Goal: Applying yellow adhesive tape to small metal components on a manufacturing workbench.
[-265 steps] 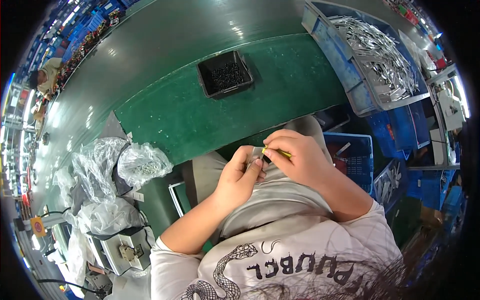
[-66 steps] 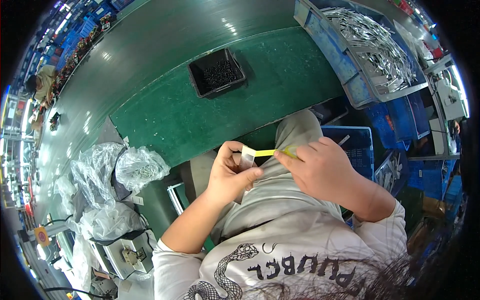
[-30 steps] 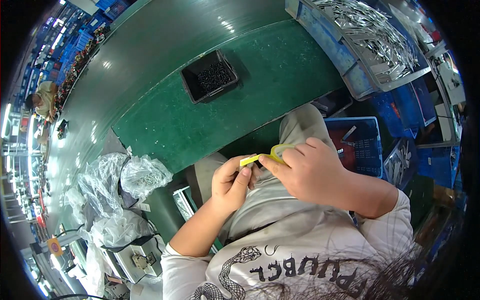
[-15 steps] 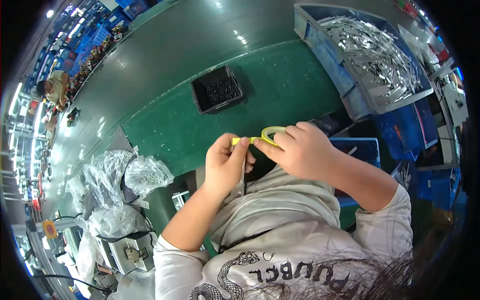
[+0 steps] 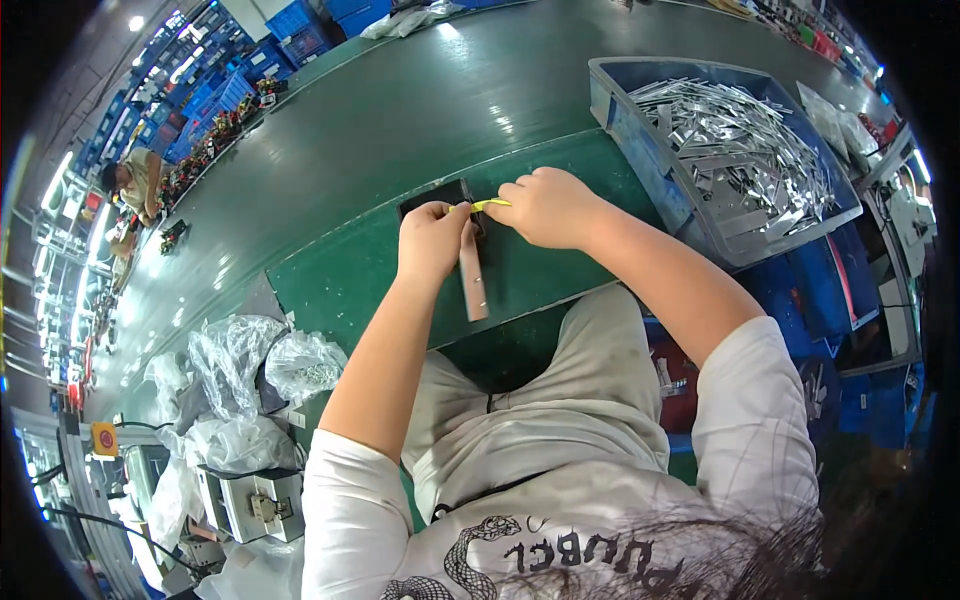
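My left hand is closed on the upper end of a flat, shiny metal strip, which hangs down toward my lap. Yellow tape stretches between both hands, one end at my left fingertips. My right hand is closed round the tape's other side; its fingers cover most of the roll. Just behind my hands, partly hidden by them, stands a black bin on the green worktop.
At the right stands a blue-grey crate heaped with metal strips. Clear plastic bags lie at the left beside a metal fixture. Far left, a person sits beyond the grey belt.
Both hands have moved away from my body, over the worktop toward the black bin, carrying the strip and tape. The metal strip now shows more fully, and the tape roll is less visible.
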A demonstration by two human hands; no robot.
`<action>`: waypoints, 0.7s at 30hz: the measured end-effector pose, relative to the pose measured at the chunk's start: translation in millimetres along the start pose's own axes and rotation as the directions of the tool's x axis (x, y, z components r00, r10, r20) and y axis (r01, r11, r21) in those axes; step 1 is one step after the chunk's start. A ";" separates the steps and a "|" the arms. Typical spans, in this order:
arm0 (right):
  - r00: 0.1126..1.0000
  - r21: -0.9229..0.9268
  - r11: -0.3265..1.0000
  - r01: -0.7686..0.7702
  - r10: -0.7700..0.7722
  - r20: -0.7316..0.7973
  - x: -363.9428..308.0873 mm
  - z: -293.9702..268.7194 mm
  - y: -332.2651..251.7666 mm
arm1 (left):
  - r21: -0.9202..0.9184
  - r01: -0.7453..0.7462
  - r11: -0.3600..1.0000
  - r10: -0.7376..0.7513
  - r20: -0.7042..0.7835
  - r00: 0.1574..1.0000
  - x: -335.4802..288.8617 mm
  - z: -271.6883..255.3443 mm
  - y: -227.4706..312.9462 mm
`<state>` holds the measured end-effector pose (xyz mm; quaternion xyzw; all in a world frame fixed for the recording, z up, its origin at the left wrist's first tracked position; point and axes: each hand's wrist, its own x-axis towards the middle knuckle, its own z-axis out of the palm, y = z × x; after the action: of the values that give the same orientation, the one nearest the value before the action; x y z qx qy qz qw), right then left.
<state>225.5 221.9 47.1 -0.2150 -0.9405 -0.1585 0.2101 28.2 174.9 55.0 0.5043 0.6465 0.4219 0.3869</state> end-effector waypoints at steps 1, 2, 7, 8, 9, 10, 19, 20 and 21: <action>1.000 0.000 1.000 -0.007 0.007 0.019 1.6 4.1 3.9 | 0.061 0.006 0.998 -0.004 -0.035 0.999 5.6 -0.2 -1.2; 0.999 0.001 1.000 -0.019 0.019 0.041 2.1 6.9 6.8 | 0.122 0.016 0.992 -0.008 -0.065 0.998 8.4 0.8 -0.6; 0.994 0.003 0.999 -0.044 0.044 0.104 7.9 18.0 12.8 | 0.270 -0.011 0.963 0.028 -0.061 0.998 28.4 2.2 -11.3; 0.993 0.002 0.999 -0.054 0.053 0.109 8.6 20.3 13.3 | 0.257 -0.005 0.966 0.023 -0.067 0.997 31.2 2.6 -12.8; 0.992 0.001 0.998 -0.060 0.059 0.108 9.3 22.4 13.8 | 0.244 0.000 0.970 0.018 -0.073 0.997 34.0 3.3 -14.3; 0.988 0.028 0.997 -0.074 0.069 0.135 10.0 24.5 14.3 | 0.247 -0.002 0.969 0.019 -0.068 0.997 36.2 4.2 -16.1; 0.949 0.014 0.985 -0.169 0.159 0.274 1.6 36.9 22.0 | 0.246 0.077 0.966 -0.057 -0.088 0.995 47.2 7.5 -24.3; 0.939 0.001 0.985 -0.174 0.165 0.301 -0.8 40.2 25.1 | 0.246 0.074 0.966 -0.055 -0.086 0.995 47.3 8.5 -22.9; 0.940 -0.002 0.985 -0.173 0.166 0.299 -4.2 43.3 25.0 | 0.228 0.071 0.971 -0.052 -0.086 0.995 45.8 9.2 -22.1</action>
<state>226.5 258.7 13.0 -0.3139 -0.9413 -0.0940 0.0812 20.7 218.1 27.8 0.5083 0.7213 0.3517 0.3126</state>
